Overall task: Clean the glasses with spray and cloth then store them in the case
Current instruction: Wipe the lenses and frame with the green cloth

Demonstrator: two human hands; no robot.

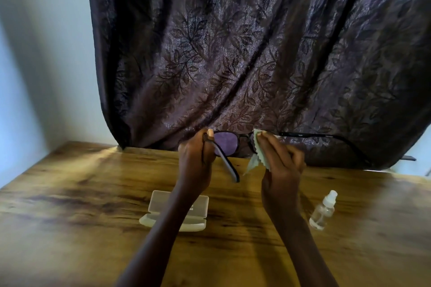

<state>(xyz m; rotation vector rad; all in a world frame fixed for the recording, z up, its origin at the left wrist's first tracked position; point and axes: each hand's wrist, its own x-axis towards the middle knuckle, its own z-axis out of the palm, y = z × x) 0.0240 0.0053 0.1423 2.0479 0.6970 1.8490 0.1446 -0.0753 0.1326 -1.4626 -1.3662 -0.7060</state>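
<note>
Two bare hands are up above the wooden table (70, 205), and between them is one pair of dark-framed glasses (225, 141), held in the air in front of the curtain and touching nothing on the table. The left hand (197, 161) has its fingers curled round the frame's corner at the hinge, thumb tip up on top. The right hand (279, 161) pinches one pale green cloth (254, 161) over the other lens, so only one purple-tinted lens shows. The cloth's zigzag edge hangs down below the fingers. Both temple arms are unfolded: one slants down towards the person, the other reaches far out to the right. On the table I count just two more things. One whitish case (163, 205) lies open, partly under the left forearm. One small clear spray bottle (323, 213) with a white top stands well off to the right, apart from the case. Behind it all hangs one dark curtain (256, 53) patterned with leaves, with pale wall (46, 53) to its left.
</note>
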